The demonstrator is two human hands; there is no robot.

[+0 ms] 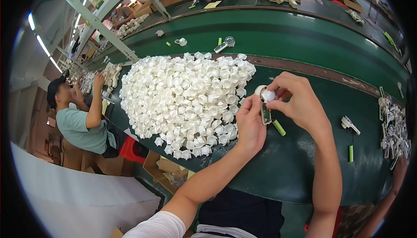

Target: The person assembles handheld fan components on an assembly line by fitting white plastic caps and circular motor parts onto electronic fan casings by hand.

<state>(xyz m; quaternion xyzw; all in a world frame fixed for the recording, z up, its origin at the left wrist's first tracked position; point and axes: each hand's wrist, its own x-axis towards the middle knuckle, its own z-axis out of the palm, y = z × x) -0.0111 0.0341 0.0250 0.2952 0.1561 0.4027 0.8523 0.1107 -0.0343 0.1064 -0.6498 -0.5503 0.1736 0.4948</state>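
Observation:
My left hand (252,127) grips a small white handheld housing (263,89) with a round head and a handle that shows a green circuit board (266,114). A green cylindrical battery (279,128) lies beside the handle's lower end, seemingly wired to it. My right hand (299,101) pinches a small white plastic cup (268,96) between thumb and fingers, at the housing's round head. Whether the cup is seated in the head, I cannot tell. Left of my hands spreads a large heap of similar white cups (182,99) on the dark green table (299,160).
Right of my hands lie another housing (350,125) and a green battery (351,153). Several assemblies (393,125) are piled at the right edge, near another person's arm (397,181). Beyond runs a green belt (278,29) with a few parts. A co-worker (89,121) sits at left.

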